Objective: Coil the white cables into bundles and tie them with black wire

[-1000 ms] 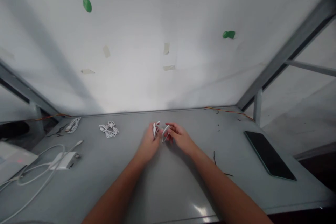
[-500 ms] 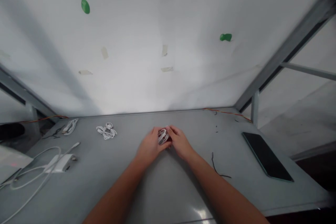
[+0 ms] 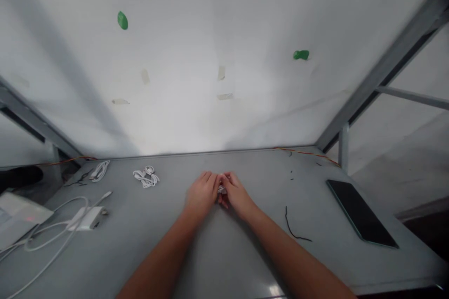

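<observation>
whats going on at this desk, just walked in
A person has both hands together over the middle of the grey table. The left hand and right hand close around a small white cable bundle, which is mostly hidden between the fingers. Off to the left lie a coiled white cable and a white charger with a loose lead. A thin black tie and a dark tablet lie to the right, untouched.
</observation>
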{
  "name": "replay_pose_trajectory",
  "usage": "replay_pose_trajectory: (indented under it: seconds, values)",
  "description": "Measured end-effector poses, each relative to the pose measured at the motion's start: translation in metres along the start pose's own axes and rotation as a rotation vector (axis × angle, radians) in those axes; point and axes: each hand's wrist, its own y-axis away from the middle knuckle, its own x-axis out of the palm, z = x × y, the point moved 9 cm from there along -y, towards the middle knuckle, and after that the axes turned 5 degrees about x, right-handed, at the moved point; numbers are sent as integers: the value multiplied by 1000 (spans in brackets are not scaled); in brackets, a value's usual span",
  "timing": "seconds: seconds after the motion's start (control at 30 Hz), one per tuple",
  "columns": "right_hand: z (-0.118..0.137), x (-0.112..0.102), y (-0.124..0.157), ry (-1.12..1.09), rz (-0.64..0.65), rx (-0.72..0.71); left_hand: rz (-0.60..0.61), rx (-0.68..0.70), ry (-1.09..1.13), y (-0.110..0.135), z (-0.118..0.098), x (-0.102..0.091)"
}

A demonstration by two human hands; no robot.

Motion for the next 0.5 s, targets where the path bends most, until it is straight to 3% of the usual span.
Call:
replay_pose_trajectory:
  seconds: [0.07,0.17,0.27,0.33,0.5]
  values:
    - [1,-1,0,-3,-22,-19,-75,-55,31,0,4,-9]
    - [7,-4,-1,-69,-60,-59,-184,-288,183,5,22,-20]
    - [11,-12,-3,-120,-168,-112,-136,-503,398,12,32,-7]
    - [12,-18,-2,-123,-245,-139,-74,-549,486,13,27,3]
    - [14,-29,0,-31,-313,-145,-2,-507,521,11,12,10]
